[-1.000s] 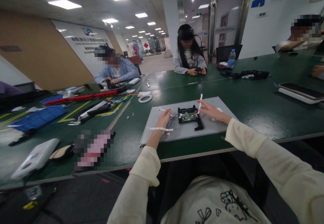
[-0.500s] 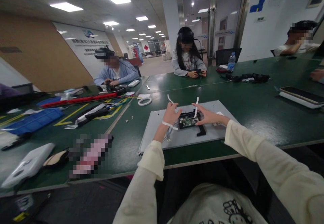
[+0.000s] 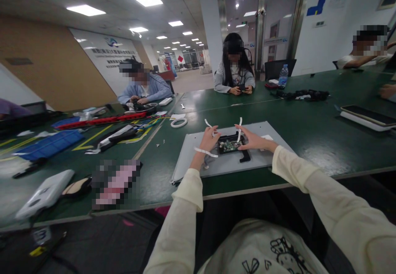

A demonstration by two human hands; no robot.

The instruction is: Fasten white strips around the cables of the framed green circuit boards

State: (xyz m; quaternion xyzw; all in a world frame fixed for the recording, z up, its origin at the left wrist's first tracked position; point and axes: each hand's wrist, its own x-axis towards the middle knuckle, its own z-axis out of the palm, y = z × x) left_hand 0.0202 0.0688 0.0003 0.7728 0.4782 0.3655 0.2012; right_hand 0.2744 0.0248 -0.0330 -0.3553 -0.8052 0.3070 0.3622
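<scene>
A small black case with a bare green circuit board (image 3: 228, 145) lies on a grey flat panel (image 3: 192, 158). My left hand (image 3: 209, 141) is at the case's left end, its fingers curved and apart. Behind its fingers a white tape strip (image 3: 208, 122) sticks up, and another tape strip (image 3: 206, 152) crosses my left wrist. My right hand (image 3: 253, 138) spans the case's right end between thumb and forefinger. A third tape strip (image 3: 240, 122) stands at that forefinger and hangs down over the case. A black bracket-like part (image 3: 245, 156) lies below the right hand.
Left of the panel are a white tape roll (image 3: 178, 122), a blue basket (image 3: 49, 144), a red bar (image 3: 102, 121) and a white device (image 3: 46, 193). Across the table sit a person (image 3: 235, 69) and another person (image 3: 144, 86). A phone (image 3: 368, 115) and a bottle (image 3: 283, 76) are on the right.
The view has shifted slightly, so the things on the left appear farther right. My hands stay around the case, with only small finger movement.
</scene>
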